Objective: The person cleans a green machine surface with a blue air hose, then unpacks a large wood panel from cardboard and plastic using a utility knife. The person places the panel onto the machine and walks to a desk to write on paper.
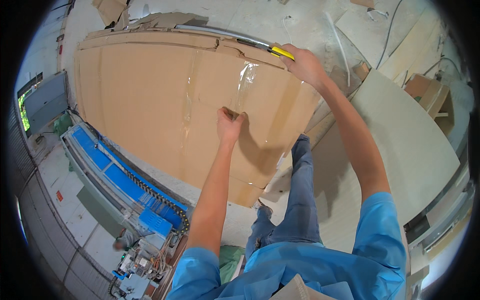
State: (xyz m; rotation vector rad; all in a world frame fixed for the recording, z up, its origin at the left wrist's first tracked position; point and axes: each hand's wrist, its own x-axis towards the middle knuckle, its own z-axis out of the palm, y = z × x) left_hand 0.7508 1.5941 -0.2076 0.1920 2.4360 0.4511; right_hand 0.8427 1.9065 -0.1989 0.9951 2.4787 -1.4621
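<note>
A large brown cardboard box (145, 100) lies before me, with strips of clear, shiny tape (246, 82) across its top. My right hand (306, 65) is closed around a yellow and black utility knife (282, 52) at the box's far right edge. The knife points left along that edge, where the cardboard is torn and ragged. Over the middle right of the top, my left hand (230, 126) is closed in a pinch beside the tape. What its fingertips grip, if anything, is too small to make out.
A blue and grey machine (125, 170) with a black cable chain runs along the left. To my right lies a large pale board (385, 145), with an opened carton (432, 97) beyond it. Scraps and cables litter the far floor.
</note>
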